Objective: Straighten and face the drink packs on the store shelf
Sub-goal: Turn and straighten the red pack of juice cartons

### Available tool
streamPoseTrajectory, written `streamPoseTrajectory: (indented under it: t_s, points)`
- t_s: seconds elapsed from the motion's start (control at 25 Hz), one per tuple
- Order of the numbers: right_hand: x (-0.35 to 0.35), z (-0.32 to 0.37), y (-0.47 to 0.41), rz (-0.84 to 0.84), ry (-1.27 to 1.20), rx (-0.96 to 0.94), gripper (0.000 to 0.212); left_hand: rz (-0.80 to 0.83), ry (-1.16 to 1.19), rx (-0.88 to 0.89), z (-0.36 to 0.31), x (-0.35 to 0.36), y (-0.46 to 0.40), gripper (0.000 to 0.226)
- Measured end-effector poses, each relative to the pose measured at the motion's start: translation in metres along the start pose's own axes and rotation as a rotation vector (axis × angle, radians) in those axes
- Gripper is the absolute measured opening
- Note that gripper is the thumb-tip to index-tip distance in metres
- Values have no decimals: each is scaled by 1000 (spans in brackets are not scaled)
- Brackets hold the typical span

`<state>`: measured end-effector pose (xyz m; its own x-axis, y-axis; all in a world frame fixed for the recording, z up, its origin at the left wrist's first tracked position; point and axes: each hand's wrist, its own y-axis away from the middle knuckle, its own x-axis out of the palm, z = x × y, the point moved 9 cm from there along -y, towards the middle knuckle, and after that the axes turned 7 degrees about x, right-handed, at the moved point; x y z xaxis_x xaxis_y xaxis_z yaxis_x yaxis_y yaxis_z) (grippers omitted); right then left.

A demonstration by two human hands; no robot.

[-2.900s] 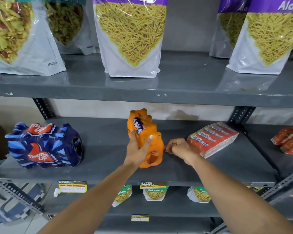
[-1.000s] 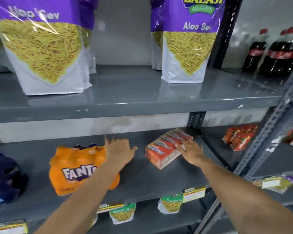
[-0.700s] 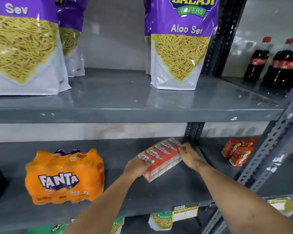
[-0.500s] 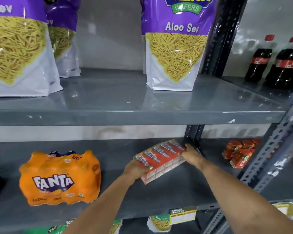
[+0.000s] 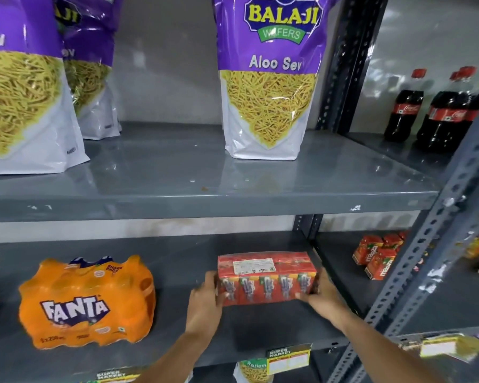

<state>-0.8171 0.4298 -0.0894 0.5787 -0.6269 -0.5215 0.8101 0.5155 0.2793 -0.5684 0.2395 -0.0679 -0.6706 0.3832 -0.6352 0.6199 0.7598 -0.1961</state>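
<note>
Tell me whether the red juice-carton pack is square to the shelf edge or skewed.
Square: the red juice-carton pack runs parallel to the shelf edge, cartons facing out.

Grey metal shelving (image 5: pixel 210 200) (glossy, scuffed) against a pale wall (image 5: pixel 163 51).

Single head view, worn on head, faces forward and slightly down into grey shelving unit, close. Both forearms enter from bottom edge; left hand (image 5: pixel 205 302) and right hand (image 5: pixel 320 295) sit low-centre in frame, on either end of red carton pack (image 5: pixel 266 277). Upper shelf (image 5: pixel 205 200) crosses frame above hands at mid-height. Orange Fanta pack (image 5: pixel 86 302) lies left of hands; slotted upright (image 5: pixel 432 258) and cola bottles (image 5: pixel 404 106) right of hands. Wide lens bends edges. No second view, so no overlap.
</note>
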Motion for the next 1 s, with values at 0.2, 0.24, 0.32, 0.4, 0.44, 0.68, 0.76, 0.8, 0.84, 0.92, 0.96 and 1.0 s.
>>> streamPoseTrajectory:
  t_s: [0.2,0.24,0.32,0.4,0.44,0.68,0.76,0.8,0.84,0.92,0.96,1.0]
  points:
    - [-6,2,-1,61,-48,14,59,-54,54,-217,10,-7,-22,26]
    - [-12,0,-2,28,-62,25,55,-37,141,-254,9,-1,-24,32]
    - [-15,-5,-2,-10,-169,84,47,16,349,-305,-11,11,-19,32]
    - [-8,-7,5,33,-304,169,43,104,471,-291,-41,25,-8,29]
    - [-3,-5,12,73,-338,202,41,124,496,-284,-51,30,-3,29]
    - [36,11,30,368,-291,223,29,98,653,-343,-38,41,-13,46]
    - [38,26,25,340,-315,189,29,208,550,-256,-45,39,-26,37]
    - [38,35,20,304,-330,169,35,274,504,-201,-51,40,-32,36]
    - [39,44,15,275,-330,146,45,346,466,-153,-55,41,-38,37]
    - [41,61,3,237,-265,94,67,467,402,-112,-58,46,-50,42]
    - [39,67,-4,205,-201,63,74,527,379,-101,-61,48,-53,42]
    - [36,72,-10,174,-148,35,79,593,352,-81,-66,48,-54,41]
